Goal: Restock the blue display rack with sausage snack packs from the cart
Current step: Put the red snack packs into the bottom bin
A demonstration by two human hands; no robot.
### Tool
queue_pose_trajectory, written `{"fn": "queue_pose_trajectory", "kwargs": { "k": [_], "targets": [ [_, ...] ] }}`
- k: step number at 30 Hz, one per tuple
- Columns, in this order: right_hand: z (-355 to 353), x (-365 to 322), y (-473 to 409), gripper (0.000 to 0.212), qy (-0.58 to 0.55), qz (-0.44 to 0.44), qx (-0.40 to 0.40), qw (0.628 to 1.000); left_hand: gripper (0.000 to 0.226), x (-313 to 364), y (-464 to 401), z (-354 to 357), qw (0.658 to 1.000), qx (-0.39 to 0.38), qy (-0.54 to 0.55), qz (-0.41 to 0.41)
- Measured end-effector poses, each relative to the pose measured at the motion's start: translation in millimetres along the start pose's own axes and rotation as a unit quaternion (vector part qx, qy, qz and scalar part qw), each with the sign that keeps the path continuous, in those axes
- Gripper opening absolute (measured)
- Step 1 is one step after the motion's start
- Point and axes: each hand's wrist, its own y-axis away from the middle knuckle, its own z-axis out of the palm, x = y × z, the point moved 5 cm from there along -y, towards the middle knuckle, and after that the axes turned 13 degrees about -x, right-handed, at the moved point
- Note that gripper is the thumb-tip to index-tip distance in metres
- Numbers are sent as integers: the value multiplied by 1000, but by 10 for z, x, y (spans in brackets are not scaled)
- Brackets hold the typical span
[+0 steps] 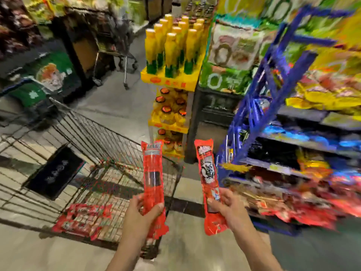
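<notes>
My left hand (143,214) grips the lower part of a long red sausage snack pack (152,173), held upright over the wire cart (117,149). My right hand (227,209) grips a second red sausage pack (207,173), upright beside the first and nearer the blue display rack (259,106) on the right. More red sausage packs (84,220) lie on the cart's floor at its near left corner. The rack's lower shelves hold red and blue snack packs (304,208), blurred by motion.
A stack of yellow trays with yellow bottles (173,49) stands ahead between cart and rack. A dark flat panel (54,171) lies in the cart. Another cart (115,45) stands further down the aisle. Green cartons (48,75) sit at left.
</notes>
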Motion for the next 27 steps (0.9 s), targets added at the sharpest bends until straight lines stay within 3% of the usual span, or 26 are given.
{"fn": "queue_pose_trajectory", "kwargs": {
  "k": [7, 14, 17, 22, 27],
  "targets": [
    [-1320, 24, 792, 29, -50, -31, 126, 990, 32, 169, -90, 1445, 988, -132, -64, 55],
    [-2744, 151, 1702, 27, -29, -48, 186, 981, 30, 52, 301, 3202, 968, -239, -49, 59],
    [-3358, 203, 2070, 18, -26, -68, 209, 975, 39, -55, 467, 3888, 958, -281, -29, 44],
    [-4021, 518, 2422, 24, -49, -57, 253, 965, 64, -149, 685, 4585, 951, -307, -28, 18],
    [-4307, 620, 2405, 43, -102, -50, 261, 959, 30, -150, 674, 4881, 949, -312, -39, 5]
  ]
}}
